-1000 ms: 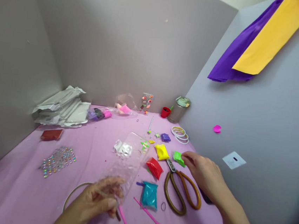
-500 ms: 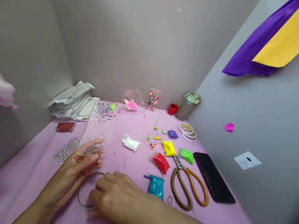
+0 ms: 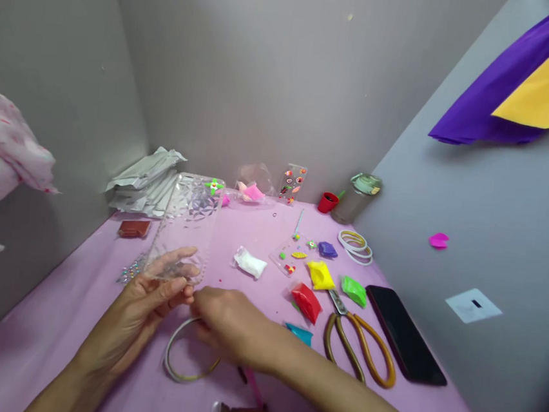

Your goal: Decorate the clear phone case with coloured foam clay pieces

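My left hand (image 3: 145, 307) grips the near end of a clear faceted phone case (image 3: 188, 223), held tilted up above the pink table (image 3: 74, 316); a small green flower decoration (image 3: 214, 186) sits at the case's far end. My right hand (image 3: 229, 325) reaches across to the left, fingers curled close to my left fingers and the case's lower edge, over a thin metal ring (image 3: 189, 356) lying on the table. Whether the right fingers pinch anything is hidden.
Small clay packets lie to the right: white (image 3: 249, 262), yellow (image 3: 320, 275), red (image 3: 307, 302), green (image 3: 354, 290), teal (image 3: 298, 333). Scissors (image 3: 358, 347), a black phone (image 3: 405, 335), tape rings (image 3: 355, 246), a gem sticker sheet (image 3: 129, 273), grey pouches (image 3: 143, 180) and a jar (image 3: 355, 197) stand around.
The right hand left the green packet at the right, uncovering the phone, and crossed to the left hand. The left hand raised the clear case leftward. The view shifted left.
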### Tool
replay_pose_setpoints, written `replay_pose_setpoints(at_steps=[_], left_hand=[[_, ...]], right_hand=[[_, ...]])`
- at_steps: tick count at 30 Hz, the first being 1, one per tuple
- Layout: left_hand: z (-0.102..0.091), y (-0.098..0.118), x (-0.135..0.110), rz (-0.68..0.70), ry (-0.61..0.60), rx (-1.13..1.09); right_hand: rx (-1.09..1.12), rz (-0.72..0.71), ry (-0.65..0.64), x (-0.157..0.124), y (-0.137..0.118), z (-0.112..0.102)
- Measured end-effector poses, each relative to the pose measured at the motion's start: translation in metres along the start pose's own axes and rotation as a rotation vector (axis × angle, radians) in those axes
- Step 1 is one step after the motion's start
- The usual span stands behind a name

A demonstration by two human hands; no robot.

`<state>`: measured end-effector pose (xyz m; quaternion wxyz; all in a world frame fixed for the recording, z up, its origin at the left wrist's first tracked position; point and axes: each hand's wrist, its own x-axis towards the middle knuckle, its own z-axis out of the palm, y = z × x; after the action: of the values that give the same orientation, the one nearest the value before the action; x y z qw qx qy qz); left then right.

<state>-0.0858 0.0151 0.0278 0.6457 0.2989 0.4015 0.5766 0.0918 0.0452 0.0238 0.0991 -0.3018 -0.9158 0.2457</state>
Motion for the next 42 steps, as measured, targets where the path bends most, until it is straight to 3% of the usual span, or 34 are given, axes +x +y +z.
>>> replay_pose_setpoints(at_steps=[4, 7, 11, 16, 19, 23, 26, 29, 31, 36, 42], left_hand=[[0.004, -0.004, -0.003, 0.000, -0.040, 0.061], [0.010, -0.013, -0.005, -0.064, -0.091, 0.121], [0.009, -0.020, -0.003, -0.218, -0.173, 0.216], [-0.017, -0.011, -0.005, -0.243, -0.116, 0.322], [-0.038, -0.012, -0.017, -0.200, -0.093, 0.328], [-0.066, -0.023, -0.037, -0.195, -0.053, 0.378], [-0.080, -0.017, -0.050, -0.064, 0.110, 0.707], [-0.075, -0.005, -0.064, 0.153, 0.234, 0.981], [-0.064, -0.001, -0.070, 0.187, 0.209, 0.936], [-0.046, -0.007, -0.068, 0.012, -0.020, 0.763], [-0.046, -0.004, -0.059, -0.048, -0.099, 0.663]], right_hand=[[0.904, 0.183, 0.177, -0.052, 0.009, -0.044], [1.084, 0.317, 0.307, -0.086, 0.013, -0.064], [1.056, 0.406, 0.453, -0.109, 0.014, -0.069], [1.073, 0.387, 0.501, -0.103, 0.011, -0.059], [1.083, 0.345, 0.434, -0.089, 0.005, -0.053], [0.994, 0.299, 0.246, -0.066, -0.009, -0.047], [0.854, 0.263, 0.113, -0.051, -0.023, -0.044], [0.700, 0.185, 0.062, -0.040, -0.034, -0.041], [0.599, 0.137, 0.052, -0.032, -0.039, -0.038], [0.370, 0.015, 0.045, -0.016, -0.044, -0.034], [0.225, -0.073, 0.039, -0.004, -0.045, -0.035]])
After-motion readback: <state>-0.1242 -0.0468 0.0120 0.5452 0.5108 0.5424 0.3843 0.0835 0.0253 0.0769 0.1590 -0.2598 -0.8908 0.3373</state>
